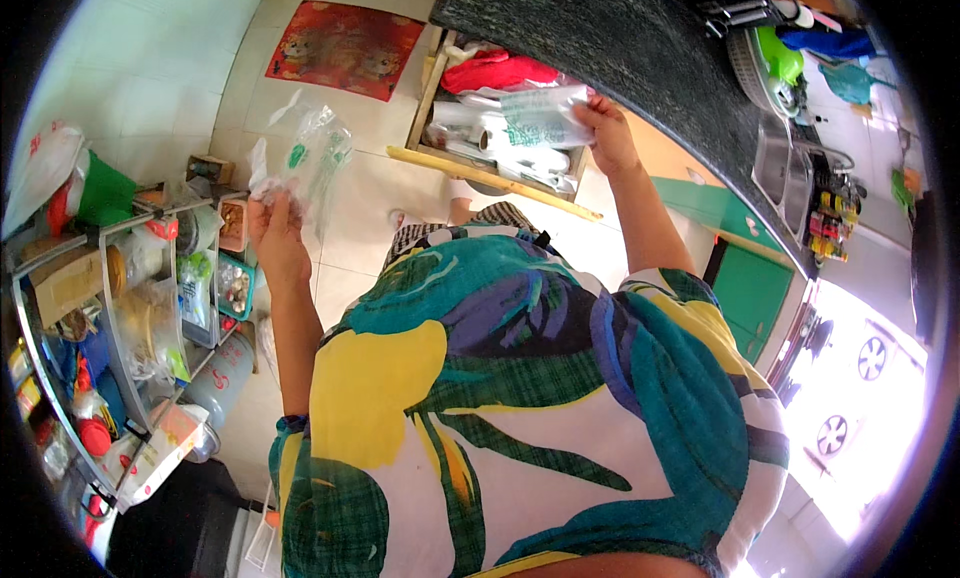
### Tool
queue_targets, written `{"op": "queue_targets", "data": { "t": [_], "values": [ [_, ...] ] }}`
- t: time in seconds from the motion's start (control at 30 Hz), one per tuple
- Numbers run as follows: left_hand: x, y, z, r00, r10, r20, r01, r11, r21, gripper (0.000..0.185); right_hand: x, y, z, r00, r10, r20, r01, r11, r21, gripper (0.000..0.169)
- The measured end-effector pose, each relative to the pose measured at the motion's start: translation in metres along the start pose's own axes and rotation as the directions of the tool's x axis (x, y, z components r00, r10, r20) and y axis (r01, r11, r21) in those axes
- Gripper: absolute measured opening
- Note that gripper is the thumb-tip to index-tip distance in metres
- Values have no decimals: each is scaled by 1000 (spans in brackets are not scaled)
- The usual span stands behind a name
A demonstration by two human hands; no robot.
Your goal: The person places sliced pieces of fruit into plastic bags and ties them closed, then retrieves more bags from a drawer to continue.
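Note:
My left hand [279,229] grips a bunched clear plastic bag [319,146] with green print, held out over the tiled floor. In my right hand [609,136] is another clear plastic bag [546,115] with green print, pinched at its edge above an open drawer [487,174]. Red plastic bags [499,71] fill the drawer's far part. Nearer its front lie several white rolls and folded bags [536,160], partly hidden by the bag in my right hand.
A dark stone countertop [600,34] runs over the drawer toward a steel sink [772,158] and green cabinet doors [750,293]. At left stands a crowded metal shelf rack [105,278], with a large bottle [221,371] by it. A red printed mat [345,49] lies on the floor.

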State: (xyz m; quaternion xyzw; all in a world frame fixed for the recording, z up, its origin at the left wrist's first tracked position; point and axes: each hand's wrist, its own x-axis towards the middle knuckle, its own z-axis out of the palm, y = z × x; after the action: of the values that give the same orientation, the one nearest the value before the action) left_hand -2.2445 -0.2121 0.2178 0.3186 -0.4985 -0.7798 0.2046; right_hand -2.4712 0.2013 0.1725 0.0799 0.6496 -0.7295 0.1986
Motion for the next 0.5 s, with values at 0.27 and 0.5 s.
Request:
{"op": "queue_targets", "data": {
  "t": [0.27, 0.5],
  "values": [
    [19, -25, 110, 811, -181, 557, 1, 951, 308, 18, -33, -70, 2, 979, -8, -206, 33, 993, 117, 23],
    [10, -92, 194, 408, -440, 800, -829, 187, 526, 69, -9, -112, 9, 979, 24, -204, -19, 999, 28, 36]
  ]
}}
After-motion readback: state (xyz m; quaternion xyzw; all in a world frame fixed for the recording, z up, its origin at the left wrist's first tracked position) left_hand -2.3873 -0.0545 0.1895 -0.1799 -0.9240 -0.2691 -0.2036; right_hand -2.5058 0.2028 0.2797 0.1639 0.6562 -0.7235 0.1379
